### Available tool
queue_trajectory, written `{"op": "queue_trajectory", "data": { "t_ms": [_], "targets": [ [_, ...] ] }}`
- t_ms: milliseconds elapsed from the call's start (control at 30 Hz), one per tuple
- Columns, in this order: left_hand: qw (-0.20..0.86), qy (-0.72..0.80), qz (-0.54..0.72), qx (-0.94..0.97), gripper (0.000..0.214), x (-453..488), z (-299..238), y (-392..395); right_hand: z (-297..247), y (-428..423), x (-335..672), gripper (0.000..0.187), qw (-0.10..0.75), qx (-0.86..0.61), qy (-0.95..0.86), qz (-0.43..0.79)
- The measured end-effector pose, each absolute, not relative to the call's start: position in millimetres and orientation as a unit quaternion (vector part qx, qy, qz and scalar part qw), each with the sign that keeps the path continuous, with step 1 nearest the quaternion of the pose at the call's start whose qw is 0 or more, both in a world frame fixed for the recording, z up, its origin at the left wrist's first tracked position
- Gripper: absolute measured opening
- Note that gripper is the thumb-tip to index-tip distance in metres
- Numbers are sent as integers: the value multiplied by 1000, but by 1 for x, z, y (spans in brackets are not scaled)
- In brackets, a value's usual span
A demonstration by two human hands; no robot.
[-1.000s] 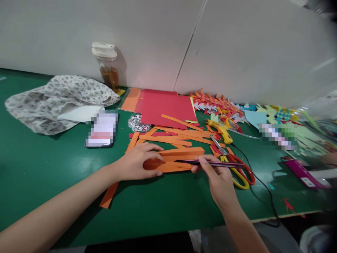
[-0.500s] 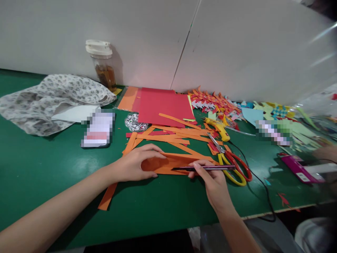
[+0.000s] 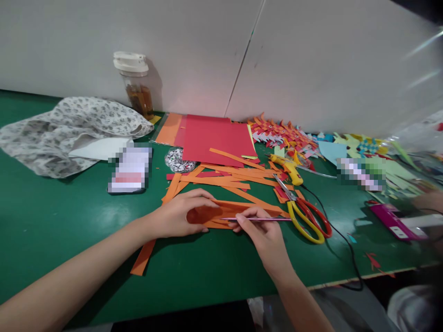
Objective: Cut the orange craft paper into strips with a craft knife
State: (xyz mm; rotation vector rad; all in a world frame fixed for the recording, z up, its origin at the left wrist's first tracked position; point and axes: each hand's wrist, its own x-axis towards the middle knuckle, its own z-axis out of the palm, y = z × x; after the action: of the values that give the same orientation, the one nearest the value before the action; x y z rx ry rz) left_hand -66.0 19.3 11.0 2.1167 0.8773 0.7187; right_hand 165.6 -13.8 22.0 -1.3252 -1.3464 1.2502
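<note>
My left hand (image 3: pixel 180 214) presses flat on the left end of a folded orange paper piece (image 3: pixel 228 211) lying on the green table (image 3: pixel 69 221). My right hand (image 3: pixel 258 230) grips a thin pink pen (image 3: pixel 266 219), held almost level with its tip on the orange paper near my left fingers. More orange paper strips (image 3: pixel 224 177) lie scattered just beyond the piece, and one long strip (image 3: pixel 142 258) runs under my left wrist.
Yellow-and-red scissors (image 3: pixel 304 216) and a yellow glue gun (image 3: pixel 289 169) with a black cord lie to the right. Red card sheets (image 3: pixel 214 136), a jar (image 3: pixel 136 85), a patterned cloth (image 3: pixel 69 127), a phone (image 3: pixel 129 173), woven paper shapes (image 3: pixel 284 136) and a magenta box (image 3: pixel 394 221) surround the work.
My right hand has slid the pen leftwards along the orange paper, toward my left hand. My left hand has stayed pressed on the paper.
</note>
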Motion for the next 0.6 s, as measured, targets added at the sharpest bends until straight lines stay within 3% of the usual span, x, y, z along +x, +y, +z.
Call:
{"op": "queue_trajectory", "data": {
  "t_ms": [600],
  "targets": [
    [359,351,254,826,46,-67,11,19,23,-6,193,29,444,-567,-515,465]
  ]
}}
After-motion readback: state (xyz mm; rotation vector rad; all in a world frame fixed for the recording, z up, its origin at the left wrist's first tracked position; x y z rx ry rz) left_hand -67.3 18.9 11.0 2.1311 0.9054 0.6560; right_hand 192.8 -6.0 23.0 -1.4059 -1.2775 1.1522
